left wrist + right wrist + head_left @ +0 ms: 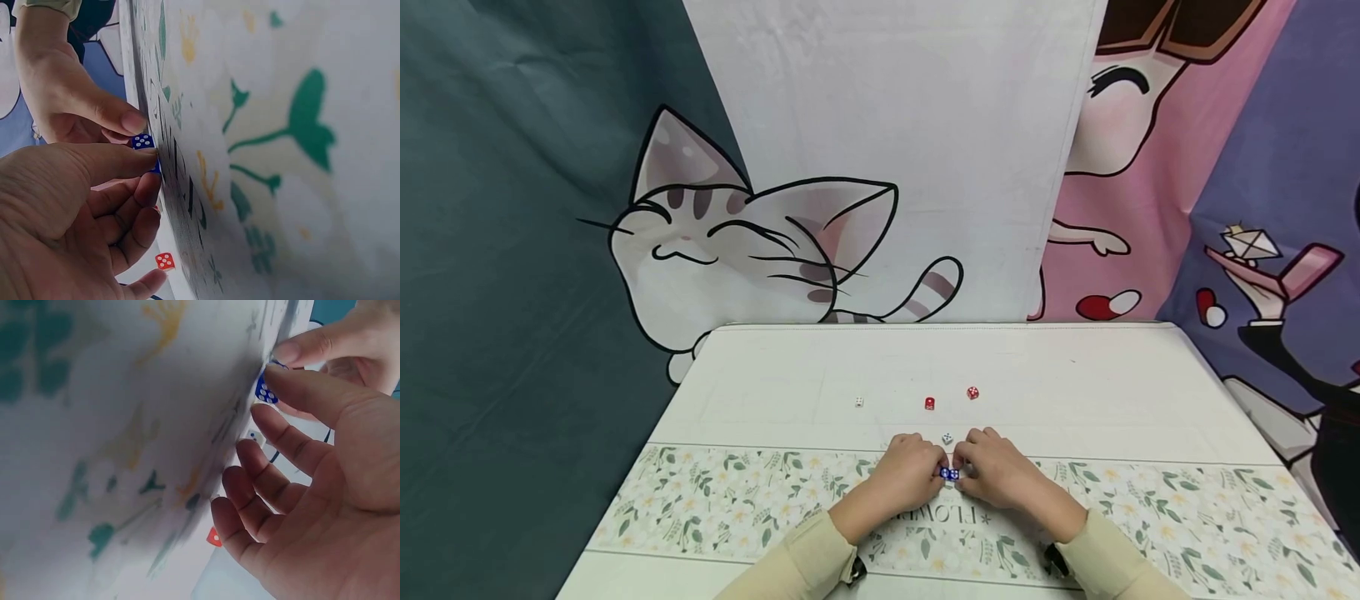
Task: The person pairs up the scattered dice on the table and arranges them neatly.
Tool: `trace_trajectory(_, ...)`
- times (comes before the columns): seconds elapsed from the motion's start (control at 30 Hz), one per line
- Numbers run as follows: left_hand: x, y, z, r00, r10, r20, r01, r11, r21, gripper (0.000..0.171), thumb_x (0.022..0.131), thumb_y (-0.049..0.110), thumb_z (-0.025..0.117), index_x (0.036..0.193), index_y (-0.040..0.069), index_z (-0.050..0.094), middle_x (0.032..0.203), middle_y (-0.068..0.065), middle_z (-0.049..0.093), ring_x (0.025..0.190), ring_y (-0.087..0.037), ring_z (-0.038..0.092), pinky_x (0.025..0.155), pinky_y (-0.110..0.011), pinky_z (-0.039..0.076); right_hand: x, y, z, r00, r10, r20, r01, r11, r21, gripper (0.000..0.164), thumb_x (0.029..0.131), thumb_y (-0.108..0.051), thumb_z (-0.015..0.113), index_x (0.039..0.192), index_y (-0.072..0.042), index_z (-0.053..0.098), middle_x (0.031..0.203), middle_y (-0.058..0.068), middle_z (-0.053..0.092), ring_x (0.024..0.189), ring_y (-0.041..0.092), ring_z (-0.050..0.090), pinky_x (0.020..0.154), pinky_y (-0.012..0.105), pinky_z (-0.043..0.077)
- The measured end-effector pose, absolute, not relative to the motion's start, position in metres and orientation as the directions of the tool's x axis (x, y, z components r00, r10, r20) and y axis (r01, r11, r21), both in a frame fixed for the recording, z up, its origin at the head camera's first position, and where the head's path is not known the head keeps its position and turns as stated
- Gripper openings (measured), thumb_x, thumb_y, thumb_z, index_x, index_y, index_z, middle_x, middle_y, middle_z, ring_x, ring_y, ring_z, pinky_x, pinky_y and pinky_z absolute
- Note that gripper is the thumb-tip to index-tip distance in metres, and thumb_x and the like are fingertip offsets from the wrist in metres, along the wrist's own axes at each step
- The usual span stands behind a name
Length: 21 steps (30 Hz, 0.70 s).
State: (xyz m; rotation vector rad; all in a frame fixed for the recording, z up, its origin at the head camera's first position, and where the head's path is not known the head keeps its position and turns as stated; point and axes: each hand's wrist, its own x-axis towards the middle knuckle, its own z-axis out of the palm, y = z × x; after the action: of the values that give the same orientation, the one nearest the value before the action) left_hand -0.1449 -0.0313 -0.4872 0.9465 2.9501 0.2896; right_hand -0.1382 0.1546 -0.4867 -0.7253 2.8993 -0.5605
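Two blue dice sit side by side on the table's floral band, touching or nearly so. My left hand (908, 472) pinches the left blue die (944, 472) between thumb and fingers. From the other side, my right hand (998, 468) has the right blue die (955, 475) in a pinch. The right wrist view shows white pips on a blue die (267, 392) under the right thumb; its other fingers are loosely bent. In the left wrist view the left thumb covers most of its die. Just beyond the hands lies a white die (947, 438).
Farther back on the white table (760, 367) lie another white die (859, 402), a red die (929, 403) and a second red die (973, 392). Printed cloth with a cartoon cat (722, 242) hangs behind the table.
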Motion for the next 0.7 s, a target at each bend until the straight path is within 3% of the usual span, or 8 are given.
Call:
trace_trajectory(0.33,-0.145,-0.032,-0.488,-0.813,0.581,0.027,0.574,0.794,0.199,0.006,0.086,0.022,0.077,0.088,0.020,0.072,0.077,0.012,0.063,0.075,-0.008,0.048,0.092,-0.038,0.043,-0.152,0.162,-0.475,-0.873,-0.487,-0.011,-0.437,0.792,-0.426,0.015,0.086,-0.019,0.079,0.096,-0.016,0.068,0.092,-0.001,0.056,0.082,0.016,0.045,0.072,0.036,0.040)
trace_trajectory(0.7,-0.143,-0.033,-0.488,-0.807,0.589,0.040,0.585,0.788,0.192,0.007,0.085,0.022,0.077,0.091,0.020,0.073,0.080,0.011,0.065,0.076,-0.008,0.049,0.091,-0.037,0.043,-0.167,0.163,-0.477,-0.907,-0.420,-0.017,-0.372,0.821,-0.434,0.022,0.086,-0.017,0.079,0.105,-0.015,0.069,0.094,0.002,0.056,0.085,0.017,0.050,0.076,0.039,0.044)
